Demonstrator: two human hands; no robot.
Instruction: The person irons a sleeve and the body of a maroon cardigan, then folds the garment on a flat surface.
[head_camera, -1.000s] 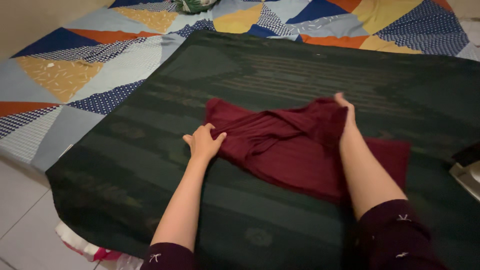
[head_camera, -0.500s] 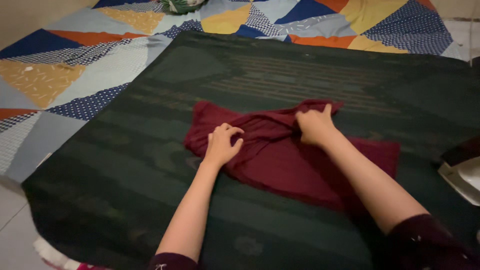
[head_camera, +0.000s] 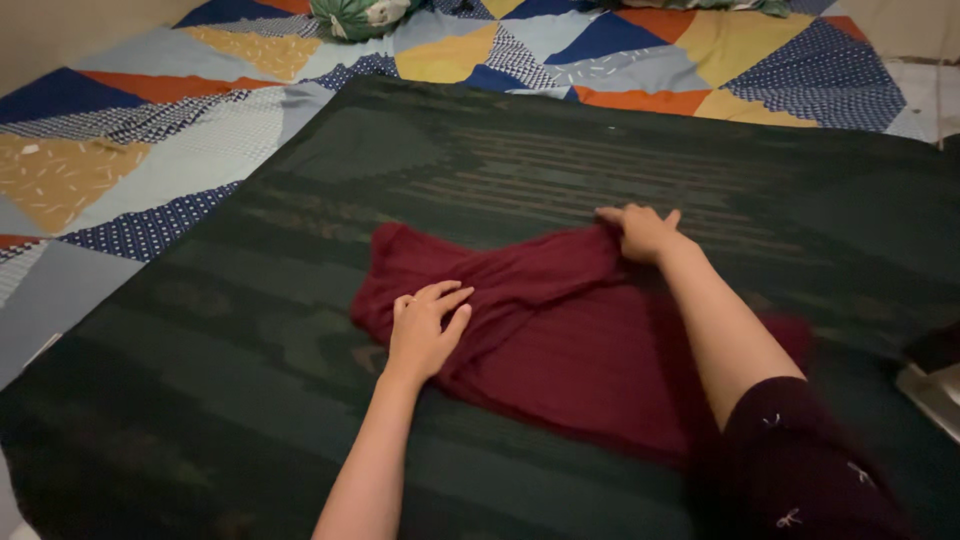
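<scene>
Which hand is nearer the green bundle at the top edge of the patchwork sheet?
Left. The left hand lies flat on the maroon garment, more directly below the green bundle. The right hand grips the garment's far edge, farther right.

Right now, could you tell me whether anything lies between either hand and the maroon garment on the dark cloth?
Nothing visible does. The left hand lies flat on the maroon garment, and the right hand grips its upper edge. The garment lies directly on the dark green cloth, with nothing on top of it but the hands and the right forearm.
</scene>
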